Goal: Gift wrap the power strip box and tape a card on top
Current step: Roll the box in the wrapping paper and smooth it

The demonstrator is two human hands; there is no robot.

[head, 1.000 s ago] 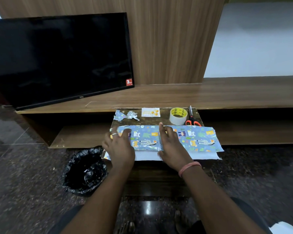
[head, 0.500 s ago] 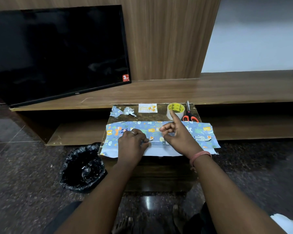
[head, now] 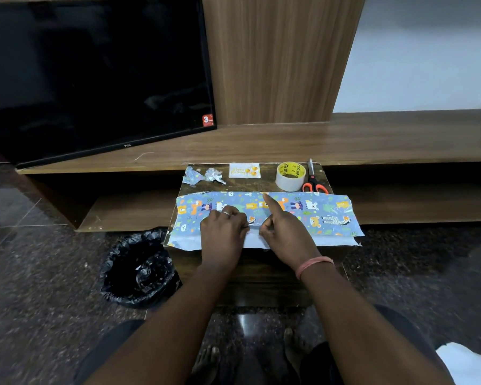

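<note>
Item: wrapped power strip box (head: 267, 215), covered in blue animal-print wrapping paper (head: 328, 215); laid flat on a small dark table (head: 250, 184), long axis running left to right across the view, directly under both hands. The box itself is not seen; only the paper over it is shown, with a white underside strip (head: 303, 241) exposed along the near edge.

Left hand (head: 222, 232): fingers curled, pinching at the paper seam near the middle of the parcel; a ring is worn.

Right hand (head: 283, 232): index finger extended and pressed along the paper toward the far edge, remaining fingers curled at the seam just beside the left hand. What exactly is pinched between the two hands, paper or a tape piece, cannot be told.

Relation governing the coming move: the seam lies between the two hands, along the parcel's long axis. The tape roll (head: 290, 176) stands beyond the parcel on the right, so the right hand is judged the nearer. Scissors (head: 313, 182), orange-handled, lie just beside the roll. The card (head: 245, 170) lies at the far edge, not yet attached.

Containers: bin with black liner (head: 139, 268), on the floor left of the table; contents not discernible. Crumpled paper scraps (head: 203, 176) lie on the table, not in it
</note>
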